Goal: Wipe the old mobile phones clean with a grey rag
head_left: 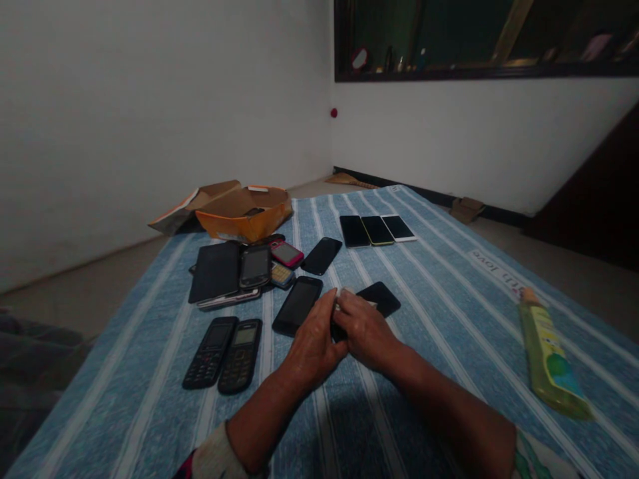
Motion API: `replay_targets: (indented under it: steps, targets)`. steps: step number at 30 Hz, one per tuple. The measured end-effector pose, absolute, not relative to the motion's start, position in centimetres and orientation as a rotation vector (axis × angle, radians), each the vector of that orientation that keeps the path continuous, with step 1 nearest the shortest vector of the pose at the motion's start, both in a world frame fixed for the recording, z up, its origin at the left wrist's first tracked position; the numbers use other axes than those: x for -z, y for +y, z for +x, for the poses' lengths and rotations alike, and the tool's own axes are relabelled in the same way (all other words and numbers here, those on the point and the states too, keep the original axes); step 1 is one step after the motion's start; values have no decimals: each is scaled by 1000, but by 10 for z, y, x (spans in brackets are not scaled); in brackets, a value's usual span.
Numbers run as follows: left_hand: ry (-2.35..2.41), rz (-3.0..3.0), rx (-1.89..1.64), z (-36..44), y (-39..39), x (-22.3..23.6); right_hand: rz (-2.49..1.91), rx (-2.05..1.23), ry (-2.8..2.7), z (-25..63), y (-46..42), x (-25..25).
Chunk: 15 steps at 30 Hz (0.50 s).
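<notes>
Across the blue striped sheet point(150, 406), at 9 o'clock from the hands, lie 2 black keypad phones point(224, 354) side by side. At 10 o'clock sit a dark tablet point(214, 271) and a cluster of smaller phones, among them a pink phone point(286, 253), with a black touchscreen phone point(297, 306) just beside the left hand point(314, 342). Farther out at 11 o'clock stands an orange cardboard box point(244, 214). The left hand and the right hand point(367, 326) meet at the middle, both curled narrow, and hold a dark phone point(339, 330) low between them, close to the sheet, with a small pale piece point(341, 306) showing at the fingers; what that piece is cannot be told. Both wrists stay low, keeping the work steady. At 1 o'clock, a black phone point(379, 299) lies just past the right hand, and 3 phones point(377, 230) sit in a row beyond it. At 3 o'clock lies a green and yellow tube point(549, 352).
</notes>
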<state>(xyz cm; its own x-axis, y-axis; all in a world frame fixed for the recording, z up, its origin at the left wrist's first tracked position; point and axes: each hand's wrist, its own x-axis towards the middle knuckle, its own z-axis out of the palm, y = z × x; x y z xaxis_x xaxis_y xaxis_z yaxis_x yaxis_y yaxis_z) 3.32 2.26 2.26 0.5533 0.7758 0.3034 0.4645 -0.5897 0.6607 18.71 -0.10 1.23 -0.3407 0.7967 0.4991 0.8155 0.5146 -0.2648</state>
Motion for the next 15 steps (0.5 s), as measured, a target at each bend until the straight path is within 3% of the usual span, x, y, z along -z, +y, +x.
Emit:
replay_targets:
  steps: [5, 15]
  targets:
    - [952, 2295, -830, 33, 26, -19, -1263, -102, -2201, 191, -3, -20]
    - [1061, 2266, -709, 33, 24, -24, -1582, 20, -2021, 232, -2, -13]
